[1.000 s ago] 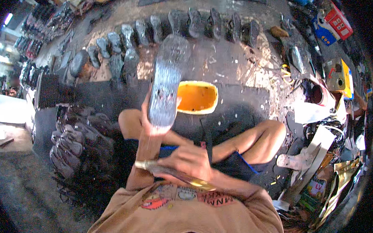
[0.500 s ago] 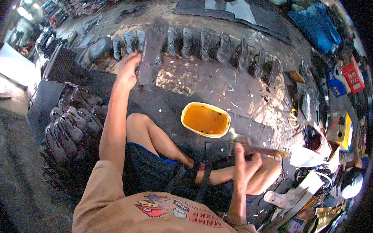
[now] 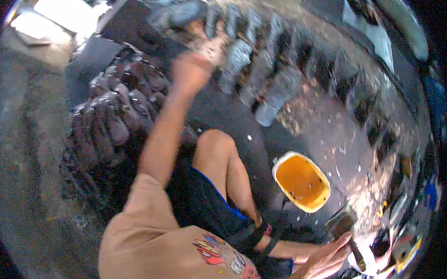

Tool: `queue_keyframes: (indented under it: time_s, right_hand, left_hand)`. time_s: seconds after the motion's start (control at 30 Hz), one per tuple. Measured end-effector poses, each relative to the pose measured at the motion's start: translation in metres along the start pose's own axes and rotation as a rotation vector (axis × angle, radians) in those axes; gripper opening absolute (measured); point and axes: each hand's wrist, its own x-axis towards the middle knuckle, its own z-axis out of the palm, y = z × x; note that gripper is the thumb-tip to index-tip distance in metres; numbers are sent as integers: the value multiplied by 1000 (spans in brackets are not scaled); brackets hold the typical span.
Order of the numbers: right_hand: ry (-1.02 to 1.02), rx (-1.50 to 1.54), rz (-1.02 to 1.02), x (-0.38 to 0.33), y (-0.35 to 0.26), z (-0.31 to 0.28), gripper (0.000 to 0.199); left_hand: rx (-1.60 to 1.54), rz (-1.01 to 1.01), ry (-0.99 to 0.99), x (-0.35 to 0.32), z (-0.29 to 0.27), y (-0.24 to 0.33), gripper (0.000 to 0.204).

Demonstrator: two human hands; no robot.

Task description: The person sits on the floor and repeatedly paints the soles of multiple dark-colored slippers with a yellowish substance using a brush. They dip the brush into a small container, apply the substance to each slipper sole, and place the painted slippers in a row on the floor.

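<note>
My left hand (image 3: 190, 71) is stretched far forward to the left end of a curved row of dark shoe soles (image 3: 247, 65) laid out on the floor. Motion blur hides its fingers, so I cannot tell whether it grips a sole. Low on the right, my right hand (image 3: 331, 257) is closed on the handle of a brush (image 3: 344, 227), whose head points up toward a yellow tub (image 3: 302, 181) of orange glue. The tub stands on the floor just beyond my bent knee.
A heap of dark soles (image 3: 108, 123) lies to my left beside a dark mat (image 3: 138, 31). One sole (image 3: 278, 98) lies out of line in front of the row. Scraps and clutter crowd the right edge.
The view has swung left and blurred. My left arm has reached farther left along the row of soles. My right hand still holds the brush low on the right.
</note>
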Motion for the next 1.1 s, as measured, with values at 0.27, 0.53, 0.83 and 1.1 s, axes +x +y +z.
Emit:
queue_keyframes:
  time_s: [0.27,0.53,0.83,1.1]
  right_hand:
    - [-428,333,-553,18,-60,55,19]
    - [-192,565,-630,25,-18,84,19]
    - [-232,637,-485,42,33,69,30]
    - [-372,1600,39,50,13,16,17]
  left_hand:
    - [781,-493,-235,58,8,-303,81]
    - [179,-578,23,105,-94,-248,67]
    - [-57,315,-310,-278,-133,77,42]
    - [-912,-289,-424,-294,-108,136,48]
